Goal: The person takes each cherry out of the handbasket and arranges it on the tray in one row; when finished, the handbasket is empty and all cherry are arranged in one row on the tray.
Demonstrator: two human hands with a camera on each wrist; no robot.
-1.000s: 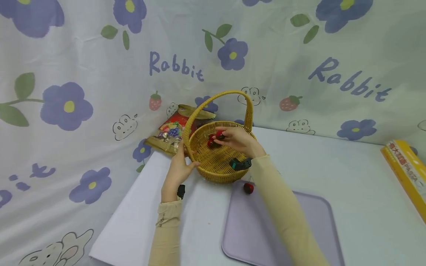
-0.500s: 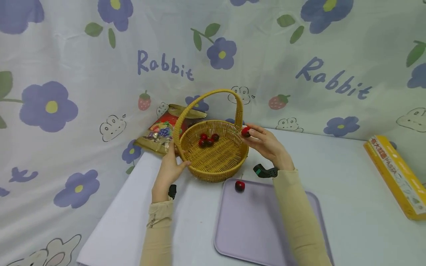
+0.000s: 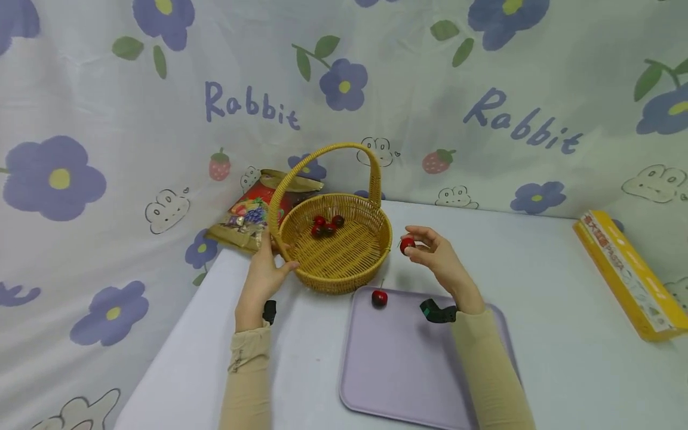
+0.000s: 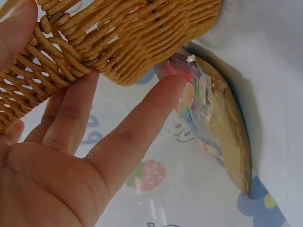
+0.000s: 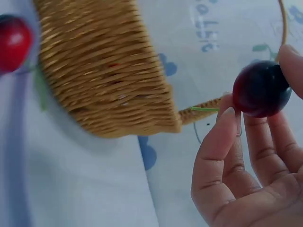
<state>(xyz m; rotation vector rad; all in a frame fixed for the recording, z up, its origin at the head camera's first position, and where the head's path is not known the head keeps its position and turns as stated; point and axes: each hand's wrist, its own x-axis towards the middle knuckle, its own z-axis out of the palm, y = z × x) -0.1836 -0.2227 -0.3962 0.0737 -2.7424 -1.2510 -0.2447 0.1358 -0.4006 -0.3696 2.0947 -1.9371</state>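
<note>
My right hand (image 3: 442, 263) pinches a dark red cherry (image 3: 407, 246) between thumb and fingertips, to the right of the wicker basket (image 3: 341, 280). In the right wrist view that cherry (image 5: 262, 89) looks nearly black on one side, and a thin green stem shows beside the fingers. My left hand (image 3: 262, 279) grips the basket's left side at the foot of its handle, thumb over the rim and other fingers outside. Several cherries (image 3: 329, 230) lie together at the back left of the basket's floor. Another cherry (image 3: 379, 298) sits on the purple tray (image 3: 408, 364), near its far left corner.
A red and gold fruit-printed bag (image 3: 249, 212) leans behind the basket's left side. On the right lies a yellow pasta box (image 3: 629, 275). A curtain (image 3: 430, 107) with flowers and rabbits hangs along the back and left of the white table (image 3: 301, 358).
Out of the basket, past its right rim and down toward me, my right hand has carried a cherry. My left hand keeps its grip on the basket. The head view has turned slightly right.
</note>
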